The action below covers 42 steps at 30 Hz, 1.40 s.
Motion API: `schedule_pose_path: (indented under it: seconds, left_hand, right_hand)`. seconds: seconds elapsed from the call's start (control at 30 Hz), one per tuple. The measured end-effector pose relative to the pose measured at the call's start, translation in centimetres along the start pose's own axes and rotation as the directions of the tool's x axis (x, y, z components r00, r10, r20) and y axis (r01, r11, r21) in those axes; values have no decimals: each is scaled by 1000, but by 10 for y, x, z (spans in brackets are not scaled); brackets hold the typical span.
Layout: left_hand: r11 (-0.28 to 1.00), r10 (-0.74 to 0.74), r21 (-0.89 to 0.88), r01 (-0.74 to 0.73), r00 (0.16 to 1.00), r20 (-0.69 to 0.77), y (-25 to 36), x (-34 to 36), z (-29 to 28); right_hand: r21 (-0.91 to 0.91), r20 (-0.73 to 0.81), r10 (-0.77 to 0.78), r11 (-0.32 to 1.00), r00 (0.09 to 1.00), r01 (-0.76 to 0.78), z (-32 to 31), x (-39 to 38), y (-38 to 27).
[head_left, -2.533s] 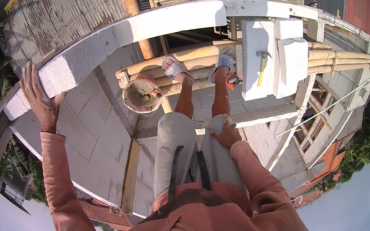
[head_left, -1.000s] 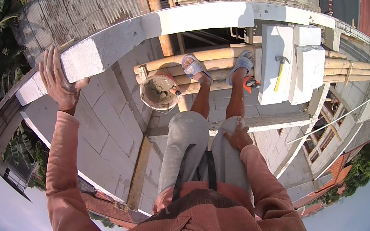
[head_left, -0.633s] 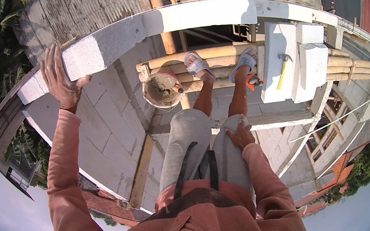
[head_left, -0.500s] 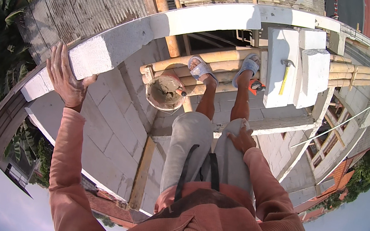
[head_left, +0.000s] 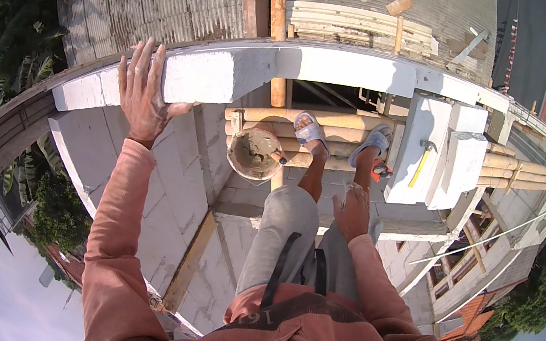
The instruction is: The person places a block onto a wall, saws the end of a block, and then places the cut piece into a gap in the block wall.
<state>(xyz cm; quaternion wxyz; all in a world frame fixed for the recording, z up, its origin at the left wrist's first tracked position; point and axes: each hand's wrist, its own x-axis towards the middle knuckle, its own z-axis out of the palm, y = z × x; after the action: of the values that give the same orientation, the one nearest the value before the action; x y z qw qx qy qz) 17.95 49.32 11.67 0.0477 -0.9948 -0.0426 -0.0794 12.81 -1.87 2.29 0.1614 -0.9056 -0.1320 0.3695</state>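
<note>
In the head view, the left hand (head_left: pixel 143 97) is spread on the wall top, thumb apart, against the left end of a white block (head_left: pixel 198 78). This block lies just right of that hand, well apart from the right hand (head_left: pixel 352 213), whose fingers bend loosely by the right knee; whether they pinch anything, I cannot tell. A bucket (head_left: pixel 231 153) sits between the hands.

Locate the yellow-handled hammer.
In the head view, the yellow-handled hammer lies on a white block, to the right of the person's sandalled feet.
</note>
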Motion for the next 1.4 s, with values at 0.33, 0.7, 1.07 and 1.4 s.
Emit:
schedule_pose_path:
  seconds: [0.33, 0.7, 1.07, 1.4]
  left_hand:
    - [999, -40, -11, 40, 999, -22, 7, 8, -1]
    - [994, 99, -37, -102, 991, -85, 12, 10, -2]
    - [996, 62, -63, -61, 998, 17, 12, 9, -5]
    - [993, 118, -29, -115, 985, 123, 11, 16, -15]
  right_hand:
    - [-208, -446, -345, 937, 826, 280, -98, 161, -135]
    - [-265, -392, -265, 950, 881, 168, -58, 167, -125]
    - [24, -450, -205, 970, 869, 241, -61, 157, -119]
    - [336, -101, 110, 939, 989, -71, 9, 61, 24]
